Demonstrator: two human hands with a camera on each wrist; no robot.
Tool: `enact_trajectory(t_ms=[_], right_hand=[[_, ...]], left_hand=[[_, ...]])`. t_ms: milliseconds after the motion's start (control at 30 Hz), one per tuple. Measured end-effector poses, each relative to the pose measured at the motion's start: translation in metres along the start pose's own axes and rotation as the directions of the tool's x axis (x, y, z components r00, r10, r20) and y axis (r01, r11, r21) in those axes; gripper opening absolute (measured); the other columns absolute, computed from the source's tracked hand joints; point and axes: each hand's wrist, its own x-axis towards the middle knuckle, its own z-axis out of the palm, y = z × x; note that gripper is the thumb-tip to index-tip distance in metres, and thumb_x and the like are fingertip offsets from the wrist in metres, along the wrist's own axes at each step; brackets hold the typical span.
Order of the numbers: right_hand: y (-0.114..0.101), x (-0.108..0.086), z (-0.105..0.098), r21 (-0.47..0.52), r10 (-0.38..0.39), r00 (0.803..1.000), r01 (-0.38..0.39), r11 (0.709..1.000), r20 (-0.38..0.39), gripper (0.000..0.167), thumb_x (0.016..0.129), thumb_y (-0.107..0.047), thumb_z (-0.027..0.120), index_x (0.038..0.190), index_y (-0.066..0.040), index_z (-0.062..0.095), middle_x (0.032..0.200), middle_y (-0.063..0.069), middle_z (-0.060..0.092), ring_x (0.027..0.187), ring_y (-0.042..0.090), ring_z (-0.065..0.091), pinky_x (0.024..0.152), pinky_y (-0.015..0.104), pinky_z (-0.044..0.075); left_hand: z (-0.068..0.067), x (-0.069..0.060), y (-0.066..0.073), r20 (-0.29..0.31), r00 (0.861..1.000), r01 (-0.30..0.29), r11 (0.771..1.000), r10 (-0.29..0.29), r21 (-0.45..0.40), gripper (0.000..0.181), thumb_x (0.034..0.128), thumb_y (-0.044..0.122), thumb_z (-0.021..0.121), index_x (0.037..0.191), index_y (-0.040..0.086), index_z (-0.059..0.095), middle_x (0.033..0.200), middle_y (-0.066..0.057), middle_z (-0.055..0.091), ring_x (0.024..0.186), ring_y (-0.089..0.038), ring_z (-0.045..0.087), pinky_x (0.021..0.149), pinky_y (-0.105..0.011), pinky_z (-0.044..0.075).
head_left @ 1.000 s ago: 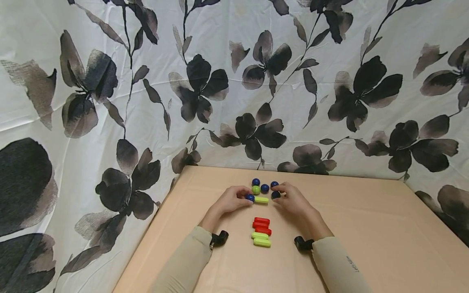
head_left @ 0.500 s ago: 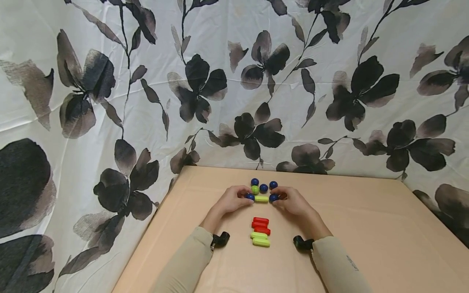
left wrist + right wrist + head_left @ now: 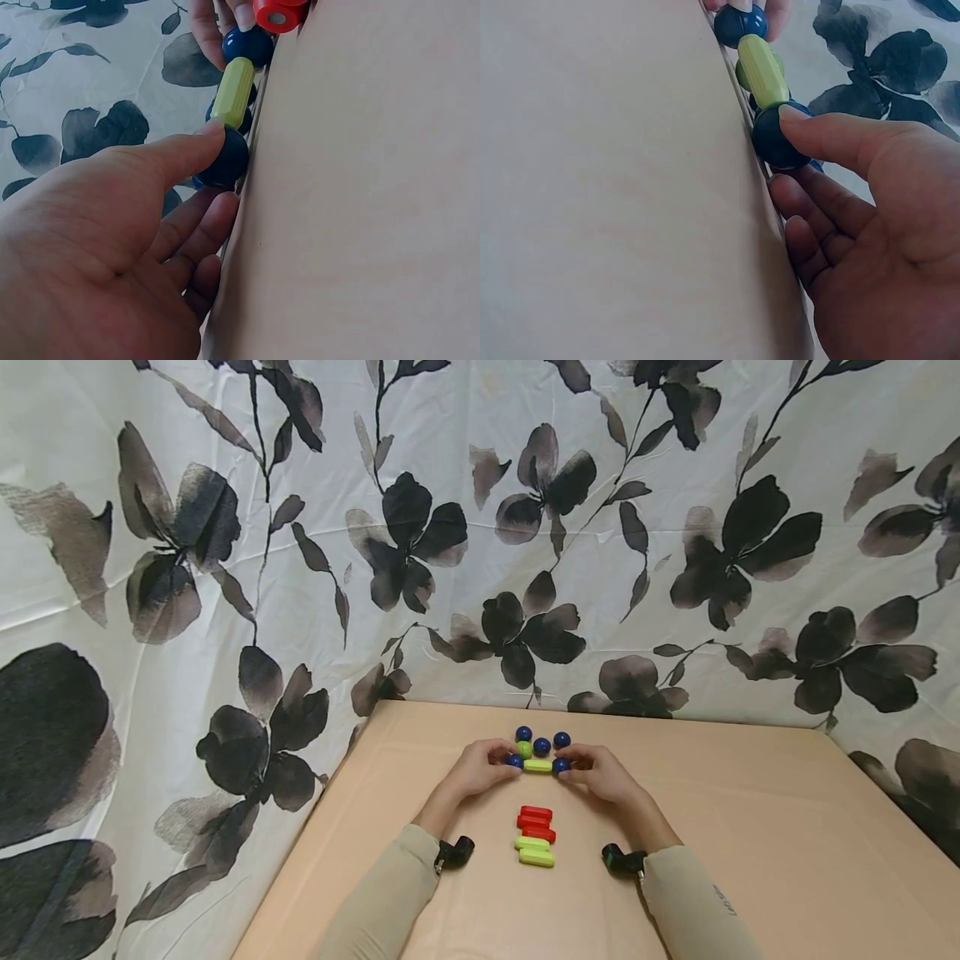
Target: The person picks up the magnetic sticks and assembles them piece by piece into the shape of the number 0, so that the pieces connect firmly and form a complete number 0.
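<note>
Just left of the far green rod [image 3: 537, 767], a blue ball [image 3: 515, 761] is being pinched by the half-closed left hand [image 3: 478, 767], and, just right, another ball [image 3: 560, 766] by the half-closed right hand [image 3: 604, 773].

The surface [image 3: 787, 843] is plain tan, its far edge running across at twelve o'clock. Near its middle lie three red rods [image 3: 533, 822], side by side; at six o'clock from them, two lime rods [image 3: 536, 857]. At twelve o'clock, toward the far edge, sits a green ball [image 3: 524, 749], with loose blue balls [image 3: 542, 746] at its twelve, its three and between two and three. Just nearer, a lone rod [image 3: 537, 766] has end balls [image 3: 561, 766] at nine and three; whether these touch the surface is unclear.
</note>
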Motion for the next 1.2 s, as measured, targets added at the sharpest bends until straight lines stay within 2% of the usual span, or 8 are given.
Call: enact_trajectory(t_ms=[267,400,500,633,767,867,1000,1200], right_hand=[[0.004,-0.002,0.002,0.053,0.032,0.999,-0.031,0.998,-0.019,0.037,0.094,-0.01,0.077,0.13,-0.003,0.071,0.119,0.015,0.071,0.098,0.025,0.058,0.084,0.024,0.05],[0.004,-0.002,0.002,0.067,0.055,0.998,-0.054,0.996,-0.027,0.037,0.094,-0.008,0.076,0.131,-0.005,0.071,0.122,0.014,0.07,0.1,0.025,0.058,0.085,0.024,0.05],[0.002,-0.003,0.003,0.073,0.063,0.998,-0.061,0.995,-0.029,0.036,0.094,-0.006,0.076,0.13,-0.004,0.071,0.121,0.014,0.07,0.1,0.025,0.058,0.086,0.025,0.05],[0.0,-0.004,0.004,0.077,0.062,0.998,-0.06,0.995,-0.026,0.036,0.095,-0.005,0.075,0.13,-0.004,0.071,0.122,0.014,0.071,0.101,0.025,0.059,0.087,0.025,0.05],[-0.002,-0.004,0.003,0.071,0.053,0.998,-0.052,0.996,-0.021,0.035,0.095,-0.006,0.074,0.13,-0.004,0.071,0.123,0.014,0.071,0.102,0.025,0.06,0.091,0.029,0.051],[-0.019,-0.011,0.0,0.062,0.03,1.0,-0.029,0.998,-0.009,0.035,0.096,-0.003,0.072,0.13,0.003,0.069,0.123,0.02,0.07,0.101,0.028,0.061,0.09,0.03,0.051],[-0.026,-0.013,0.0,0.059,0.015,1.0,-0.016,0.998,0.003,0.035,0.097,0.002,0.068,0.131,0.01,0.065,0.124,0.028,0.067,0.102,0.032,0.06,0.086,0.024,0.05],[-0.002,-0.005,0.004,0.069,0.009,1.0,-0.008,0.998,-0.015,0.035,0.097,-0.002,0.07,0.131,0.006,0.066,0.124,0.024,0.069,0.102,0.028,0.061,0.084,0.02,0.05]], left_hand=[[-0.008,-0.003,-0.002,-0.02,1.0,0.021,1.0,-0.021,-0.008,0.035,0.0908,0.024,0.083,0.123,0.013,0.074,0.113,-0.004,0.074,0.095,-0.015,0.067,0.085,-0.029,0.056],[-0.012,-0.004,-0.003,-0.047,0.999,0.022,0.999,-0.024,-0.04,0.021,0.091,0.024,0.083,0.107,0.013,0.074,0.1,-0.002,0.071,0.088,-0.015,0.063,0.078,-0.027,0.052],[-0.012,-0.006,-0.004,-0.036,0.999,0.026,0.997,-0.029,-0.067,0.015,0.0911,0.025,0.083,0.095,0.015,0.072,0.089,0.0,0.068,0.081,-0.014,0.059,0.071,-0.025,0.048],[-0.012,-0.009,-0.004,0.013,0.999,0.045,0.994,-0.044,-0.103,0.016,0.0919,0.027,0.082,0.091,0.016,0.07,0.078,0.0,0.064,0.068,-0.012,0.055,0.059,-0.023,0.043],[-0.013,-0.011,-0.002,0.051,0.997,0.058,0.99,-0.052,-0.126,0.019,0.0932,0.03,0.08,0.091,0.015,0.07,0.075,-0.009,0.066,0.06,-0.011,0.051,0.052,-0.023,0.039],[-0.014,-0.013,0.0,0.074,0.996,0.049,0.991,-0.04,-0.124,0.018,0.0935,0.031,0.08,0.09,0.015,0.072,0.076,-0.011,0.067,0.062,-0.012,0.051,0.054,-0.024,0.04],[-0.013,-0.014,0.002,0.127,0.992,0.03,0.992,-0.014,-0.126,0.014,0.0936,0.029,0.08,0.092,0.016,0.074,0.078,-0.003,0.066,0.068,-0.014,0.055,0.059,-0.025,0.044],[-0.01,-0.015,0.016,0.27,0.963,0.023,0.988,0.018,-0.151,0.015,0.095,0.025,0.078,0.104,0.013,0.075,0.089,0.002,0.071,0.08,-0.019,0.065,0.07,-0.027,0.05]])
